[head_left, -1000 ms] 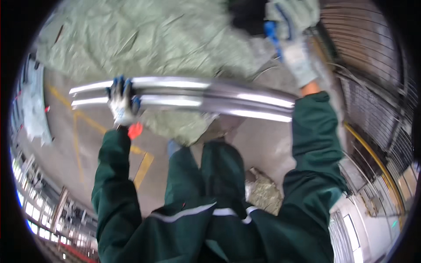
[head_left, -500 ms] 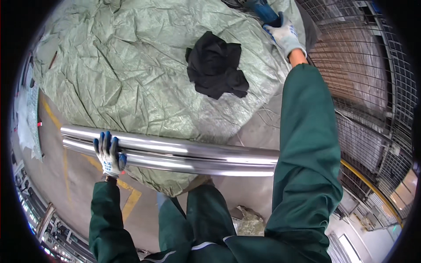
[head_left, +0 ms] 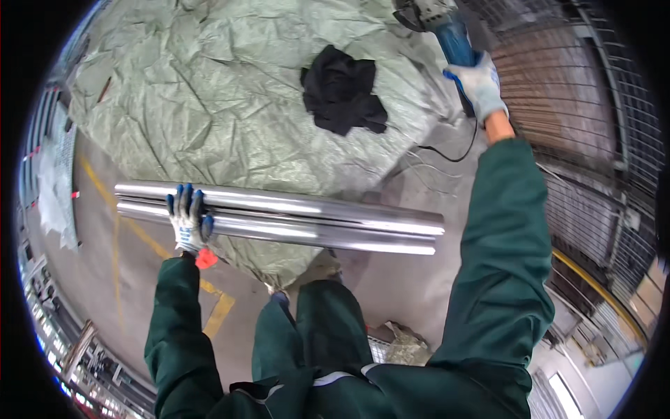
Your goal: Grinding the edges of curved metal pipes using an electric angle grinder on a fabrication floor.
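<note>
Two long polished metal tubes (head_left: 307,221) lie side by side across the near edge of a wrinkled pale green tarp. On their left part rests my left hand (head_left: 187,220), in a white glove with blue fingertips. Its fingers are stretched over the tubes and its thumb is apart. At the upper right my right hand (head_left: 483,85), gloved the same way, is wrapped round the blue body of an angle grinder (head_left: 455,43). The grinder's head and dark guard point toward the far side; its disc is hard to make out. A black cord hangs from it.
The green tarp (head_left: 230,105) covers the work surface, with a crumpled black cloth (head_left: 342,91) on it. Wire mesh cages (head_left: 593,181) stand along the right. Thin cable lies in loops on the floor. A crumpled plastic bag (head_left: 405,346) is near my legs.
My right hand has drawn the angle grinder right and nearer, so its head and cord now show. My left hand stays on the tubes; the whole view has shifted slightly.
</note>
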